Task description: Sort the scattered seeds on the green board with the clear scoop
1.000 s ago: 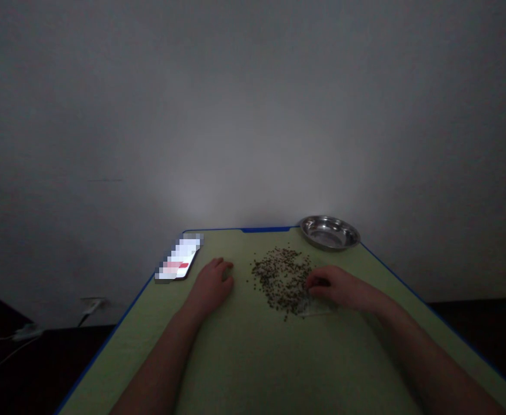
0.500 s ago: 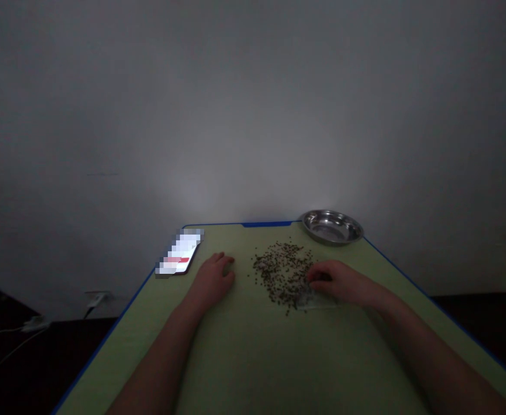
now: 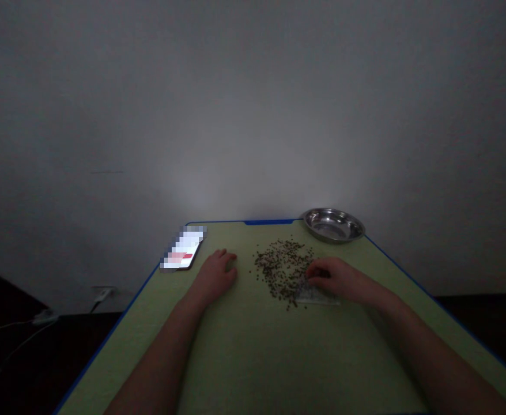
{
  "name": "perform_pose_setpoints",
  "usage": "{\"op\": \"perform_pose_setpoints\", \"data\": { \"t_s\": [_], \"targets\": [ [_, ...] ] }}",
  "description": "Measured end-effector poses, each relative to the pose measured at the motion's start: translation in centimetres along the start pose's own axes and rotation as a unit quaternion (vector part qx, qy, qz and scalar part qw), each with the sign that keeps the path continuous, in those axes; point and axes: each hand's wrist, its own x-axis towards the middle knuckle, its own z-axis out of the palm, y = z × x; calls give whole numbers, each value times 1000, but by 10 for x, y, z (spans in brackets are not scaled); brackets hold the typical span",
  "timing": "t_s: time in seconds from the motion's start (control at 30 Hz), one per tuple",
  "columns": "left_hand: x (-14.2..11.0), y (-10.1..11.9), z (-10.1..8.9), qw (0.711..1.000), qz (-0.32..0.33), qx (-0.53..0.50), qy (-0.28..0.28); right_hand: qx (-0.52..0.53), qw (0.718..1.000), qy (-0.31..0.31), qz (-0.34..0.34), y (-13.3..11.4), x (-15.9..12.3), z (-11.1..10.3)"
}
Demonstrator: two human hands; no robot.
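Honestly, barely anything's changed over the last second: the view tips a little, both hands stay put. So the scatter of small dark bits (image 3: 281, 270) on the green surface (image 3: 257, 357) looks about the same. Right hand (image 3: 333, 278) is curled at its right edge, by a clear flat packet (image 3: 321, 297); grip's narrow, can't tell if it's pinching anything. Left hand (image 3: 217, 274) lies loosely spread, holding nothing, near the phone (image 3: 187, 246).

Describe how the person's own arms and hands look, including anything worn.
The left hand and right hand are gloveless, and both forearms are bare, with no sleeve visible. No watch or bracelet shows; the dim picture leaves small markings unclear.
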Motion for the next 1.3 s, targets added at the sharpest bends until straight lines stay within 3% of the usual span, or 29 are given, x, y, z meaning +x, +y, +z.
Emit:
{"op": "perform_pose_setpoints", "data": {
  "t_s": [1.3],
  "targets": [
    [1,-1,0,1000,10,2,-2,18,1000,-23,-2,-7,-4,0]
  ]
}}
